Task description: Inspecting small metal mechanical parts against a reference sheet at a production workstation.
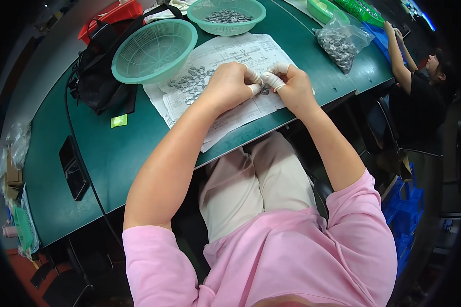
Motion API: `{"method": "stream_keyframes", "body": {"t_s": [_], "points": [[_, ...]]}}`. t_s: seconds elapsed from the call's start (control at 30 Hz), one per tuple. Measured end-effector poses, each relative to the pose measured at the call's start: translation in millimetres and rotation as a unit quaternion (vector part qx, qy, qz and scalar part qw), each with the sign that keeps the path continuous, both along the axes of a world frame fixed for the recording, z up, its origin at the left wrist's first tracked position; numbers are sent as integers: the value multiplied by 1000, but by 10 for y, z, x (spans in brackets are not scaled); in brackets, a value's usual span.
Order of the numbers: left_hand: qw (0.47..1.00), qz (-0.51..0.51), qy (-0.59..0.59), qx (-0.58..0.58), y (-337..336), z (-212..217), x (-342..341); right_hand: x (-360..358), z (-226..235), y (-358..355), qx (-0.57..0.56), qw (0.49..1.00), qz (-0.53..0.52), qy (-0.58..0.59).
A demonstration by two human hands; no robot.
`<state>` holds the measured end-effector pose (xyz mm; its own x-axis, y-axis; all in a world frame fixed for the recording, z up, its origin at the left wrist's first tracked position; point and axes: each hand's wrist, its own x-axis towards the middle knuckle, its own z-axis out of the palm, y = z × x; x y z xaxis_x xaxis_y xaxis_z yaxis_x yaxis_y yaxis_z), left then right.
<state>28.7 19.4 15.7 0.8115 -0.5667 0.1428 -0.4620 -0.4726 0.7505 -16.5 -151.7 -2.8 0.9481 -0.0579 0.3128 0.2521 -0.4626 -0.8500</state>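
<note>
Over the printed paper sheets (261,48), my left hand (229,86) and my right hand (296,91) meet fingertip to fingertip. White finger cots cover the thumbs and some fingers of both. The fingers are closed in a pinch, and whatever lies between them is hidden or too small to name. Small round metal discs (190,82) are spread over the paper left of my left hand. A few more dark discs (265,91) show just below the meeting fingertips; I cannot tell whether they are held or lying on the paper.
A green mesh basket (153,51) stands left of the paper; another basket (251,25) behind holds many discs. A clear bag of metal parts (340,48) lies right. On the left are a black bag (100,82), a phone (74,169) and a cable. Another person (420,97) sits at right.
</note>
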Motion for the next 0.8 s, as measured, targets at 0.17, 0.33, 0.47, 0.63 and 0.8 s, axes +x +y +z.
{"method": "stream_keyframes", "body": {"t_s": [0.17,0.33,0.47,0.63,0.8], "points": [[1000,5,24,5,4,37,-9,11,-13,2,-17,1000,4,8],[998,1,51,25,13,101,-50,16,-49,-2,-88,995,16,-50],[998,3,41,39,3,90,-32,13,-70,19,-138,985,16,-105],[998,15,61,20,13,82,-19,39,-43,46,-157,980,10,-126],[998,27,58,15,-20,74,-41,45,-73,50,-168,975,-3,-148]]}}
